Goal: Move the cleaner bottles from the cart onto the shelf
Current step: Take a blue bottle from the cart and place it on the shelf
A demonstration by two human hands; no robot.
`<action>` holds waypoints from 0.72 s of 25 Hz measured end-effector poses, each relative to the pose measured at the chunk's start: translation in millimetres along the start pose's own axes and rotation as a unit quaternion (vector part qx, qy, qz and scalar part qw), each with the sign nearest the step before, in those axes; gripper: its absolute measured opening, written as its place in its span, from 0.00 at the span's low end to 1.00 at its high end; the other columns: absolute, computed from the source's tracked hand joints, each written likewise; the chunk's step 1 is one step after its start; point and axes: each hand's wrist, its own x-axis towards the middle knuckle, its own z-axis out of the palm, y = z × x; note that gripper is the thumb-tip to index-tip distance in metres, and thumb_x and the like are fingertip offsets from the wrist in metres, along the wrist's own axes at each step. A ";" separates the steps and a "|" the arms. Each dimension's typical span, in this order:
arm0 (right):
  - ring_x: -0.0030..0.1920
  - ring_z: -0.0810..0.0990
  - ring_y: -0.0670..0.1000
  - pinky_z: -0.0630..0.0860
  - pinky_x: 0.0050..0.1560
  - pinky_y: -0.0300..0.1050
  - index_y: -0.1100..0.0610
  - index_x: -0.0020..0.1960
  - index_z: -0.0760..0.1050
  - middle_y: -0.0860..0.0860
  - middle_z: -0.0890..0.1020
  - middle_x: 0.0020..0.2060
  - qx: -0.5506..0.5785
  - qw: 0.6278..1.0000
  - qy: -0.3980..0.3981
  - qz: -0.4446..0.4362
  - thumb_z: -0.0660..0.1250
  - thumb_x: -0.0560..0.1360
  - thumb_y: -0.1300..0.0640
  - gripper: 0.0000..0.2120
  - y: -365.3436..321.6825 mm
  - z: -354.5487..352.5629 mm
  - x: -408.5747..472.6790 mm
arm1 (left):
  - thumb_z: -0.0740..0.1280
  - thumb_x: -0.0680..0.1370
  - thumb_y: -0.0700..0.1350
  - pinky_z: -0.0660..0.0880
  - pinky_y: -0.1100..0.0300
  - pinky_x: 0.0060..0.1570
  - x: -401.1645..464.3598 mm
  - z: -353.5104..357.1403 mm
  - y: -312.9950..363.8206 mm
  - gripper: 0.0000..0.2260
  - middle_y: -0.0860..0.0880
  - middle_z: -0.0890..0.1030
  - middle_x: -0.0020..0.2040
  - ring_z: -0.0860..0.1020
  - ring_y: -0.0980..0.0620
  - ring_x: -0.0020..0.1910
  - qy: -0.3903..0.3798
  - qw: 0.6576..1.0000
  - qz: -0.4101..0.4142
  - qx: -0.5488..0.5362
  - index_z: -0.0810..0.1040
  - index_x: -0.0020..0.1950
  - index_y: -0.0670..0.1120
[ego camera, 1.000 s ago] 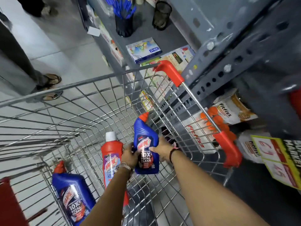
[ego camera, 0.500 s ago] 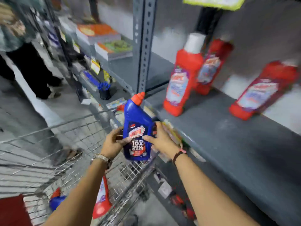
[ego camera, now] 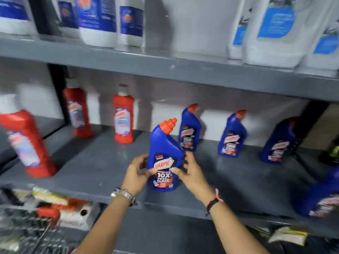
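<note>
From the head view, the one camera there is, the blue cleaner bottle (ego camera: 166, 158) stands upright near the front edge of the grey shelf (ego camera: 88, 167), with the left hand (ego camera: 136, 174) and the right hand (ego camera: 191, 173) clasped around its lower body, thumbs pressed on the label. Whether its base is fully down on the shelf or just above it is hard to tell.

The main risk, as I judge it, is the bottle tipping once it is let go. It sits close to the shelf lip, and its angled neck puts weight off-centre, so a careless release or a sleeve-free wrist brushing it could send it forward off the edge toward the cart (ego camera: 27, 233) below (only a blurred corner of the cart shows). Pushing it back too fast could also knock the blue bottle just behind it (ego camera: 189, 129), which stands very near.

The held bottle itself is deep blue plastic with an orange-red slanted cap and a front label reading "HARPIC" and "10X TOTAL CLEAN". It looks smooth and rigid, so probably a little slippery.

Other blue bottles (ego camera: 232, 136) line the back of the shelf to the right, red bottles (ego camera: 123, 116) to the left, and white containers (ego camera: 99, 21) sit on the shelf above.
</note>
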 end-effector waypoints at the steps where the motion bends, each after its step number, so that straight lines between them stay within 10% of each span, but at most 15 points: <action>1: 0.44 0.79 0.38 0.78 0.45 0.33 0.51 0.55 0.65 0.43 0.78 0.45 -0.004 1.000 0.023 0.004 0.67 0.70 0.68 0.20 9.4 -17.3 -1.6 | 0.67 0.68 0.28 0.74 0.47 0.55 6.1 20.6 -0.6 0.18 0.34 0.76 0.55 0.76 0.45 0.49 -0.014 1.000 -0.001 0.005 0.72 0.56 0.38; 12: 0.50 0.76 0.37 0.75 0.40 0.24 0.56 0.59 0.66 0.45 0.76 0.51 0.033 0.993 0.115 0.023 0.67 0.71 0.67 0.20 60.2 -46.2 -7.5 | 0.68 0.70 0.34 0.71 0.52 0.59 8.3 76.4 -23.5 0.21 0.42 0.74 0.58 0.75 0.47 0.54 -0.049 0.998 -0.007 0.037 0.70 0.62 0.41; 15: 0.50 0.75 0.52 0.75 0.47 0.38 0.60 0.55 0.68 0.55 0.73 0.51 -0.011 0.954 0.298 0.006 0.69 0.69 0.67 0.17 68.1 -17.2 -32.9 | 0.69 0.70 0.34 0.70 0.54 0.60 -9.8 59.6 -30.1 0.21 0.45 0.74 0.58 0.73 0.51 0.55 0.019 0.998 -0.001 0.061 0.71 0.62 0.42; 18: 0.43 0.75 0.55 0.75 0.48 0.44 0.56 0.47 0.69 0.56 0.73 0.42 -0.072 0.959 0.271 -0.037 0.68 0.70 0.67 0.12 69.3 45.9 -57.0 | 0.68 0.70 0.35 0.67 0.64 0.56 -39.9 4.0 -49.2 0.15 0.41 0.78 0.55 0.75 0.49 0.53 0.120 0.985 -0.004 0.120 0.75 0.56 0.40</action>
